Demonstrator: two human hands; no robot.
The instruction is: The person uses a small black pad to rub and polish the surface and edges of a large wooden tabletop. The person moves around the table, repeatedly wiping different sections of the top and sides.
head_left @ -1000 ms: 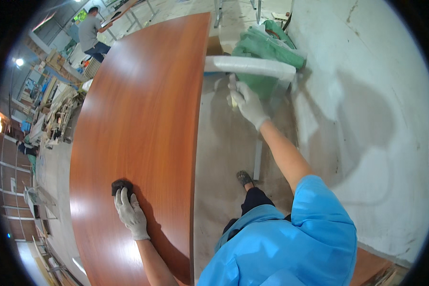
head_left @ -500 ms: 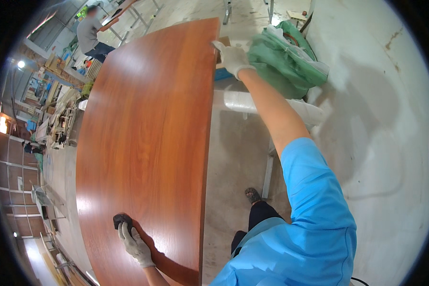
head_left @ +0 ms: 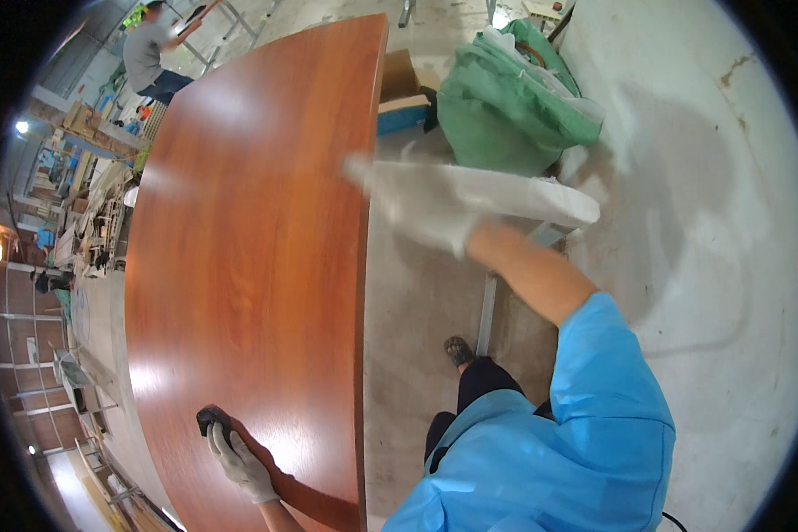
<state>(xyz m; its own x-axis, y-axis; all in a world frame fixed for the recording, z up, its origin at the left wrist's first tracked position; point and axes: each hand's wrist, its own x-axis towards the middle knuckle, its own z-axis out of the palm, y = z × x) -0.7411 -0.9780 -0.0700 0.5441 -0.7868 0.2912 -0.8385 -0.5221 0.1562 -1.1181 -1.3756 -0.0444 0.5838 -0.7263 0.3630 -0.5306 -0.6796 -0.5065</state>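
As I watch from my end, left hand (head_left: 244, 465) is on the wooden panel (head_left: 248, 230), near its lower part. That grip is closed, gloved fingers curled against a small dark pad (head_left: 211, 418). I see the pad at the fingertips on the reddish-brown surface, nearer the panel's left edge than its right, with shadow just beside the hand.

Right hand (head_left: 421, 204), also in a pale glove, is badly blurred. I place its fingertips over the panel's right edge, farther up; touching or just above, I can't tell. How wide that grip is, or whether it has hold of anything, I can't tell either. Behind it I get a white wrapped bar (head_left: 528, 193), jutting out past the panel's right edge, with a metal leg (head_left: 488, 310) below.

Beyond the bar I have a green bag (head_left: 505, 106), bulky and crumpled, near the pale wall (head_left: 683, 53). Blue box (head_left: 402, 116) and open cardboard box (head_left: 399, 75) sit between bag and panel. Blue sleeve (head_left: 607, 363) on the right arm; one dark shoe (head_left: 457, 351) shows on the floor (head_left: 408, 426). Far upper left, I log a co-worker (head_left: 144, 53) in grey, near stacked timber (head_left: 106, 213).
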